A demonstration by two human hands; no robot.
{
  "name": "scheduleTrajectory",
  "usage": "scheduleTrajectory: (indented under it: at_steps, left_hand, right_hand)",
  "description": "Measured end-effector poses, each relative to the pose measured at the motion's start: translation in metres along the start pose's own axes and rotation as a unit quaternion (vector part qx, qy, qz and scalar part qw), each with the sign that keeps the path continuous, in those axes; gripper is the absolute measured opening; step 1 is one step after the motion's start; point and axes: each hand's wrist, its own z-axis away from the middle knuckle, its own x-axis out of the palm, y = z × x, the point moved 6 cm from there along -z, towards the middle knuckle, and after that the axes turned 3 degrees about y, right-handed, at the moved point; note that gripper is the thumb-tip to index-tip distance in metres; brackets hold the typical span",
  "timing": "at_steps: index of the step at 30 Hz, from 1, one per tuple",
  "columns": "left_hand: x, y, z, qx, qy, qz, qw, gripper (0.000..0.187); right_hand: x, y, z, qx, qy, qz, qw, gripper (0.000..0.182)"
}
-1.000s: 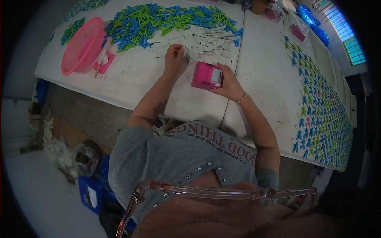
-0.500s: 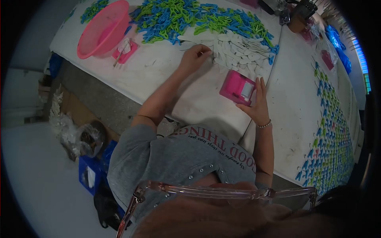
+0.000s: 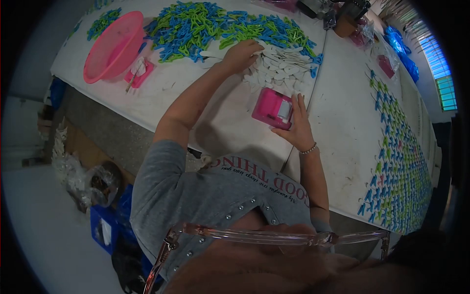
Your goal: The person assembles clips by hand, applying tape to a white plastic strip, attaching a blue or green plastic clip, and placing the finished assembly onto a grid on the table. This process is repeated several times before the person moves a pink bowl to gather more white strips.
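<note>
My left hand (image 3: 241, 56) reaches to the near-left edge of a pile of flat white strips (image 3: 279, 68). Its fingers are curled together at the strips, and anything between them is hidden. On the table just nearer to me sits a bright pink plastic box (image 3: 268, 103) with a pale panel on its right part. My right hand (image 3: 297, 125), with a beaded bracelet on the wrist, grips this box: fingers along the right side, thumb at the near edge. Behind the strips lies a large heap of blue and green clothespins (image 3: 188, 29).
At left stands a pink basin (image 3: 110, 54), beside a small pink block (image 3: 140, 73) with a stick-like tool on it. Rows of clothespins (image 3: 399, 161) cover the right-hand table (image 3: 338, 147). A brown pot (image 3: 345, 27) and plastic bags are at the back right.
My left hand has moved forward, farther over the white strips. My right hand stays at the pink box. The whole view has shifted slightly with my head.
</note>
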Motion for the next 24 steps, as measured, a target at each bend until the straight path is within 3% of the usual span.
scheduleTrajectory:
  at_steps: [2,4,8,10,11,13,14,16,17,19,22,24]
  left_hand:
    - [0.011,0.003,-0.01,0.037,-0.007,-0.005,0.999,0.017]
    - [0.032,-0.003,-0.017,0.026,-0.136,-0.061,0.988,0.021]
    - [0.028,-0.009,-0.024,0.018,-0.11,-0.01,0.994,0.015]
    - [0.02,-0.014,-0.022,-0.066,-0.149,0.073,0.984,0.014]
    - [0.012,-0.012,-0.019,-0.065,-0.153,0.074,0.983,0.014]
    - [-0.003,-0.012,-0.006,-0.147,-0.14,0.219,0.954,0.014]
    - [-0.009,-0.01,0.0,-0.148,-0.143,0.219,0.954,0.014]
    - [-0.019,-0.01,0.016,-0.23,-0.093,0.373,0.894,0.013]
    - [-0.023,-0.005,0.023,-0.232,-0.096,0.373,0.893,0.013]
    - [-0.034,0.004,0.034,-0.28,-0.023,0.491,0.825,0.014]
    - [-0.033,0.014,0.051,-0.349,-0.01,0.522,0.778,0.018]
    - [-0.033,0.031,0.052,-0.349,-0.019,0.539,0.766,0.02]
  right_hand:
    - [-0.001,0.0,0.0,0.008,0.0,-0.01,1.0,0.114]
    - [-0.002,-0.002,-0.002,0.015,0.002,-0.024,1.0,0.111]
    - [-0.002,-0.002,-0.002,0.022,-0.015,-0.015,1.0,0.113]
    - [-0.001,-0.001,-0.002,0.03,-0.018,-0.023,0.999,0.111]
    - [0.001,0.0,-0.002,0.036,-0.02,-0.024,0.999,0.109]
    - [0.002,0.003,-0.002,0.044,-0.02,-0.025,0.999,0.108]
    - [0.001,0.002,-0.002,0.04,-0.018,-0.02,0.999,0.107]
    - [0.002,0.002,-0.001,0.039,-0.018,-0.019,0.999,0.106]
    - [0.001,0.002,0.0,0.03,-0.015,-0.018,0.999,0.105]
    - [0.001,0.003,0.001,0.022,-0.014,-0.017,1.0,0.105]
    - [0.001,0.002,0.002,0.012,-0.015,-0.014,1.0,0.105]
    - [-0.001,0.001,-0.001,0.018,-0.011,-0.043,0.999,0.102]
